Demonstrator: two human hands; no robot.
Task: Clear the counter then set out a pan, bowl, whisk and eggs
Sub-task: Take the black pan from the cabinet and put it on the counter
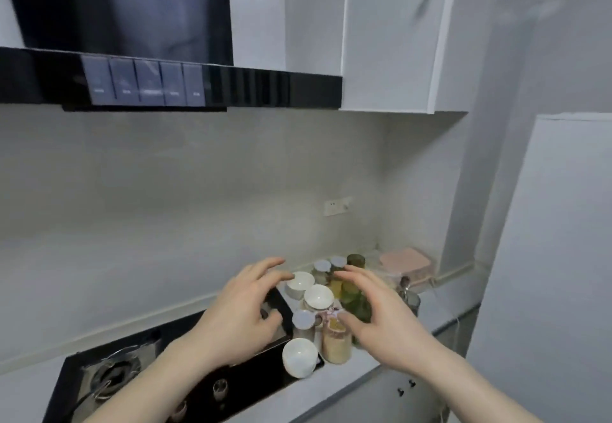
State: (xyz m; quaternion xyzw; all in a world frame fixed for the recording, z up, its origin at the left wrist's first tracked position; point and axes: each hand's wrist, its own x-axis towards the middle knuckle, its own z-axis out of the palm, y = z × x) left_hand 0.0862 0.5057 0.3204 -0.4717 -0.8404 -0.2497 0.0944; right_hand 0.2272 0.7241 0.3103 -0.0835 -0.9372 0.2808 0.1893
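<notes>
Left hand (243,315) and right hand (381,315) are hovering over the jars (334,340) on the counter (361,361) — fingers spread wide, holding nothing.

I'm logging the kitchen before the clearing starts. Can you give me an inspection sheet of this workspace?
Surface: pale counter right of a black gas hob.
Job's things: pan, bowl, whisk, eggs: nothing seen.
Clutter: cluster of jars, several with white domed lids; green bottles; pink box in the corner.
Grippers: left hand and right hand hover open over the jars, holding nothing.
Cables: thin cord along the back by the pink box.
Surroundings: range hood, white wall cabinet, wall socket.
</notes>
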